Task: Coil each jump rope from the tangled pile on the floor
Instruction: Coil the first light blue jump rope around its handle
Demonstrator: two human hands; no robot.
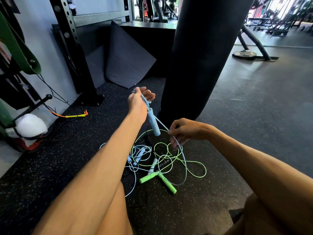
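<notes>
A tangled pile of jump ropes (162, 160) lies on the speckled black floor between my arms. It holds a lime green rope with two green handles (166, 183), pale blue cords with small blue handles (138, 157) and a black rope. My left hand (138, 102) is raised above the pile and grips loops of a light blue rope; its blue handle (154, 123) hangs down from the hand. My right hand (185, 131) pinches the same rope's cord (177, 143) lower down, above the pile.
A black punching bag (199, 56) hangs close behind my hands. A dark mat (128, 60) leans in the corner by a black rack post (76, 53). A yellow and orange rope (74, 115) lies at the left wall. A weight plate (244, 54) sits far right.
</notes>
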